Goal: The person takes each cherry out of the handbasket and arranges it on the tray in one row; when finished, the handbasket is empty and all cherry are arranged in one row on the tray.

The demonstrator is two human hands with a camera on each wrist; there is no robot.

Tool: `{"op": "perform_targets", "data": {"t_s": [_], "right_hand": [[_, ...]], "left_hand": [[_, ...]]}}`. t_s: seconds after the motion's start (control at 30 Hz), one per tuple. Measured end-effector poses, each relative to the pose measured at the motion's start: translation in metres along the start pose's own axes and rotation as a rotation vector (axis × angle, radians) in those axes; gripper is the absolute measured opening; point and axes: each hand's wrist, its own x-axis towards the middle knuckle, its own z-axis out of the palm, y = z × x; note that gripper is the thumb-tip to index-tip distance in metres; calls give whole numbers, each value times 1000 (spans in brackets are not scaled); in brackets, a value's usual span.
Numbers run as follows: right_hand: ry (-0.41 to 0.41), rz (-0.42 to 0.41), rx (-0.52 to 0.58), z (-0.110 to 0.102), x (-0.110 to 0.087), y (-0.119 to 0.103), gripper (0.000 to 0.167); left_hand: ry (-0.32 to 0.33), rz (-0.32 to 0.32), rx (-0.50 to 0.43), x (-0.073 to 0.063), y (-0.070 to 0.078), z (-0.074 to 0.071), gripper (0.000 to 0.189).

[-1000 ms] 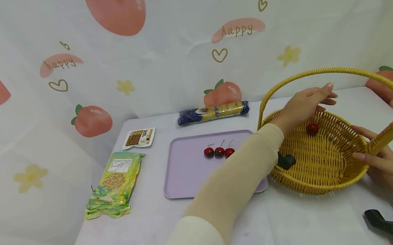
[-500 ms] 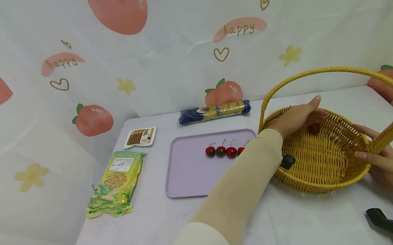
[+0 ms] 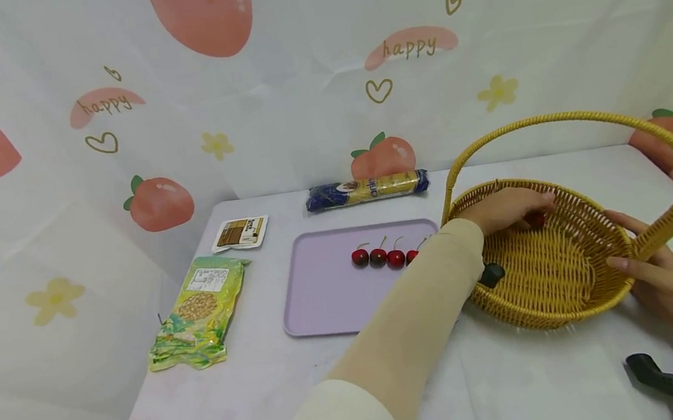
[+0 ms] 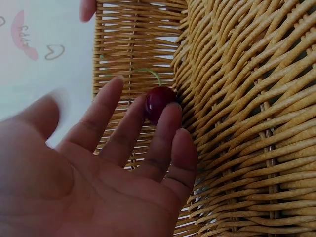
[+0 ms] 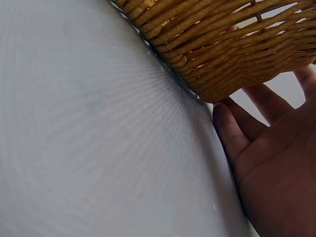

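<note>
A dark red cherry [image 4: 160, 103] with a green stem lies inside the yellow wicker basket [image 3: 560, 309], against its wall. My left hand [image 3: 501, 210] reaches over the basket's left rim. In the left wrist view its fingertips [image 4: 170, 116] touch or nearly touch the cherry, while the thumb stands well apart. My right hand [image 3: 670, 290] holds the basket's right side near the handle base, thumb over the rim. In the right wrist view, some of its fingers [image 5: 266, 101] lie against the outside of the weave low down.
A lilac tray [image 3: 322, 302] left of the basket bears several cherries [image 3: 377, 258] in a row, partly hidden by my left sleeve. Behind it lies a blue-and-yellow packet [image 3: 367, 190]. A green bag [image 3: 198, 312] and a small packet [image 3: 241, 234] lie at left. The basket's tall handle [image 3: 563, 117] arches overhead.
My left hand has come down from above the rim into the basket, to the cherry there. The right hand keeps its place on the basket.
</note>
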Motion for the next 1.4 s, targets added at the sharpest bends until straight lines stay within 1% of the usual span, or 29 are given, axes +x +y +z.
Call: {"op": "perform_targets", "data": {"t_s": [0.07,0.17,0.2,0.27,0.43,0.53,0.67,0.77,0.9,1.07,1.1,1.2,1.3,1.4], "right_hand": [[2,2,-1,0,0,-1,77],[16,12,-14,-1,-1,-2,76],[19,14,-17,-1,-1,-2,76],[28,23,-31,-1,-2,-3,75],[43,39,-35,-3,-4,-4,75],[35,25,-9,-4,-4,-3,75],[21,20,-13,-3,-3,-5,74],[10,25,-29,-1,0,-7,73],[-12,5,-18,-1,3,-7,72],[-33,-10,-24,-4,2,-4,73],[-36,-10,-32,-4,2,-3,73],[-43,-15,-35,-4,3,-3,73],[-48,-26,-23,-3,3,-3,73],[-38,-22,-34,-2,2,-4,73]], "left_hand": [[-27,5,101,2,-1,0,31],[-49,11,239,5,-3,-1,41],[-45,9,263,6,-4,-1,43],[-31,6,281,7,-4,-1,44],[-9,43,285,10,-2,0,29],[3,73,243,10,-1,1,26],[34,114,136,6,1,1,21],[64,130,67,2,6,-1,14],[77,156,-23,-3,17,-3,11],[57,183,-153,-12,33,-3,20],[54,188,-161,-15,36,-3,20],[29,242,-168,-26,42,-4,15],[7,292,-123,-39,47,-6,18],[-3,339,-93,-57,54,-9,22]]}}
